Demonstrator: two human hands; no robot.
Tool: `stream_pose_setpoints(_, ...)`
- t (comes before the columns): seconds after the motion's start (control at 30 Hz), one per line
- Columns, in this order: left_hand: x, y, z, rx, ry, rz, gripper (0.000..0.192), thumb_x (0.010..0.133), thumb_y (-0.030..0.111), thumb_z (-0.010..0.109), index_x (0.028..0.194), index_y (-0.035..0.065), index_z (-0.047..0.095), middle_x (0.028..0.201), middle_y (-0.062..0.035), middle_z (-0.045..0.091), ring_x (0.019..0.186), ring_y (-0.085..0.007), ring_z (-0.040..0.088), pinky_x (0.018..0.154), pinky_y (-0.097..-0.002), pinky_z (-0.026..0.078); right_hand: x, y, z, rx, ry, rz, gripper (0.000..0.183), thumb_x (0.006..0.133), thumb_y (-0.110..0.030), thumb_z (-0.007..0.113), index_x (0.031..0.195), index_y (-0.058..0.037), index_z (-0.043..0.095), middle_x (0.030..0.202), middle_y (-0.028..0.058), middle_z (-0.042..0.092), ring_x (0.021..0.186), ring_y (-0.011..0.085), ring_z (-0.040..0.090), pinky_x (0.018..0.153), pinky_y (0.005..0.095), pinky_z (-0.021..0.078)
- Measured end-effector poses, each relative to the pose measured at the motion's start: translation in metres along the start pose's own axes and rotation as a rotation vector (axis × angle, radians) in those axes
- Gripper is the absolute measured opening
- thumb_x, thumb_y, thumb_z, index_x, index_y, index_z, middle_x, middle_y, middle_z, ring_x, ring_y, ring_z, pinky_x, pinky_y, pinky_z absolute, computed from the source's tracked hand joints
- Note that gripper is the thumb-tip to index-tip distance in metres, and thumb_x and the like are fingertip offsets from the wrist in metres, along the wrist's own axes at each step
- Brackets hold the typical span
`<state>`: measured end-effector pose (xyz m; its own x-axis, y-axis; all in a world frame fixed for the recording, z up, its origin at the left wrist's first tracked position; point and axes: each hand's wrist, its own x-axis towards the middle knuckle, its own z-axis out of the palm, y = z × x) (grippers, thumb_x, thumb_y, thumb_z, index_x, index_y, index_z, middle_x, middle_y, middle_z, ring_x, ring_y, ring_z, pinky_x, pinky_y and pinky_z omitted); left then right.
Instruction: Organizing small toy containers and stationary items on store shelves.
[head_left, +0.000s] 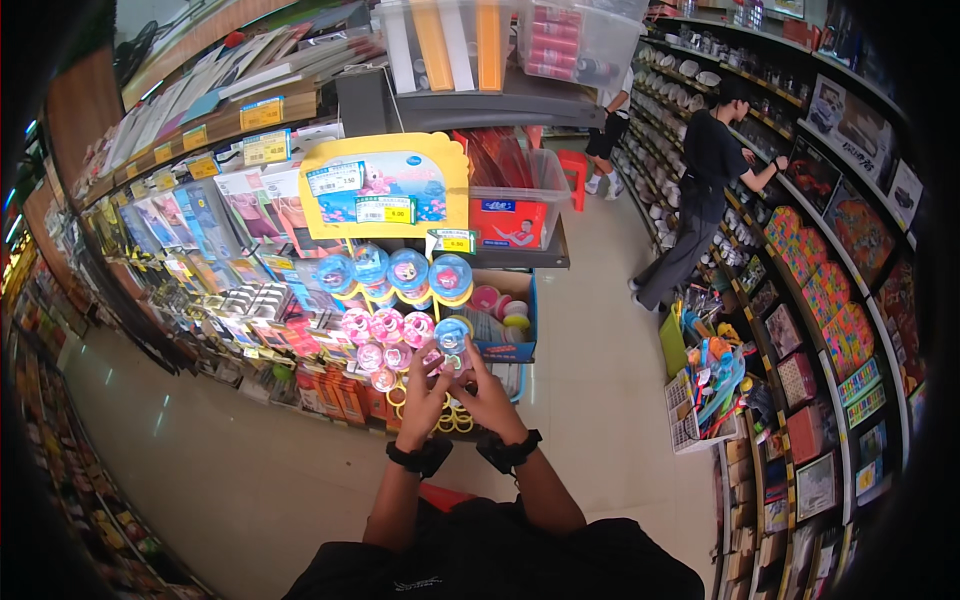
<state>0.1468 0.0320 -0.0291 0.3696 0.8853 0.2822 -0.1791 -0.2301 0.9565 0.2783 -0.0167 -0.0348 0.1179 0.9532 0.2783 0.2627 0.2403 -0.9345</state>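
Note:
My left hand (422, 401) and my right hand (487, 401) are raised close together at the lower right of a yellow display rack (433, 309). Between and just above my fingertips is a round, blue-lidded plastic container (451, 335). My right index finger reaches up to its lower edge. Behind my fingers, a pink round container (454, 363) is partly covered. Whether either hand grips a container is unclear. More blue-topped containers (409, 268) line the rack's top row, with pink-topped ones (388, 326) below. Black straps circle both wrists.
A yellow header board (384, 187) with price tags tops the rack. A cardboard box (517, 341) of round items stands at its right. Across the tiled aisle (585, 360), a person (705, 172) leans towards shelves above a white basket (686, 412). Another person (611, 127) stands farther back near a red stool (574, 176).

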Motion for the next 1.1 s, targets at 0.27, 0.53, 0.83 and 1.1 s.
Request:
stream_pose_setpoints(0.27,0.002,-0.013,-0.001,-0.029,-0.004,-0.050,0.064,0.096,0.020,0.058,0.148,0.0051,0.024,0.145,-0.0144,0.035,0.125,-0.0289,0.046,0.097,-0.0371,0.044,0.003,0.018,0.004,0.017,0.074,-0.029,0.081,0.089,-0.008,0.065,0.151,-0.0041,0.013,0.081,0.0044,0.061,0.077,0.0095,0.058,0.071,0.0253,0.0457)
stream_pose_setpoints(0.53,0.005,-0.011,-0.003,-0.049,-0.027,-0.090,0.062,0.095,0.018,0.058,0.148,0.0044,0.028,0.146,-0.0143,0.038,0.127,-0.0261,0.046,0.100,-0.0350,0.042,0.009,0.031,0.002,0.033,0.035,-0.050,0.084,0.087,-0.008,0.067,0.151,-0.0054,0.014,0.103,0.0080,0.062,0.079,0.0123,0.059,0.071,0.0283,0.0478)
stream_pose_setpoints(0.83,0.009,-0.009,-0.008,-0.034,-0.059,-0.011,0.060,0.095,0.018,0.058,0.148,0.0098,0.032,0.155,-0.0180,0.017,0.134,-0.0267,0.039,0.095,-0.0342,0.048,0.009,0.025,0.005,0.148,0.062,-0.029,0.081,0.088,-0.008,0.066,0.152,-0.0052,0.016,0.095,0.0050,0.063,0.080,0.0094,0.058,0.071,0.0236,0.0463)
stream_pose_setpoints(1.1,0.002,-0.031,-0.029,-0.085,-0.017,-0.026,0.053,0.094,0.017,0.059,0.142,0.0073,0.038,0.144,-0.0129,0.036,0.129,-0.0258,0.045,0.092,-0.0346,0.050,0.002,0.020,0.018,0.168,0.056,0.177,0.076,0.089,-0.013,0.066,0.149,-0.0015,0.020,0.093,0.0054,0.064,0.077,0.0080,0.056,0.069,0.0214,0.0458)
